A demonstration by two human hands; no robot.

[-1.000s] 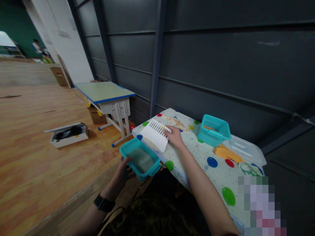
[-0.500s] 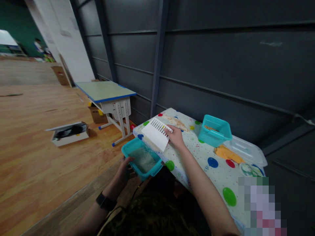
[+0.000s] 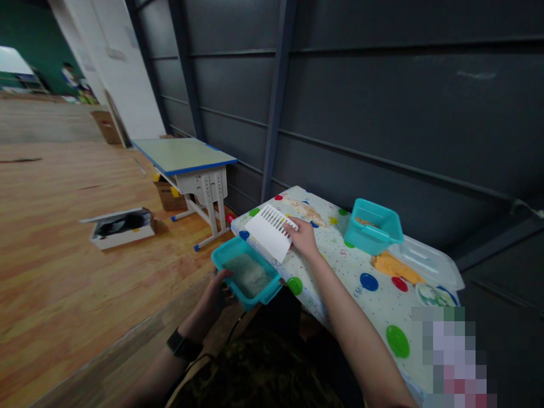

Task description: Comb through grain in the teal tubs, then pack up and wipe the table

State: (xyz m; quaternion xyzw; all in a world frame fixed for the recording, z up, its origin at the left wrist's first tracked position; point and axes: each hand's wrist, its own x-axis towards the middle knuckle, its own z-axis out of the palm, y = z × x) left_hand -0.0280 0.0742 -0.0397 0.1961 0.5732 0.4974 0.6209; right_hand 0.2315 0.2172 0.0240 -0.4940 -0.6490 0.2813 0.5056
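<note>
My left hand (image 3: 217,290) grips the near corner of a teal tub (image 3: 246,274) holding pale grains, kept just below the edge of a table with a dotted cloth (image 3: 365,283). My right hand (image 3: 302,237) is closed on a white slotted scraper (image 3: 270,231), which stands tilted on the cloth at the table's edge, right above the tub. A black watch sits on my left wrist.
A second teal tub (image 3: 373,225) with brown grains stands farther back on the table. Behind it lie a clear lid (image 3: 427,260) and an orange patch (image 3: 393,265). A blue-edged desk (image 3: 187,160) and an open white box (image 3: 121,226) stand on the wooden floor to the left.
The scraper and the tub stay almost where they were. The view has shifted slightly, and the tub has come a little closer under the table edge.
</note>
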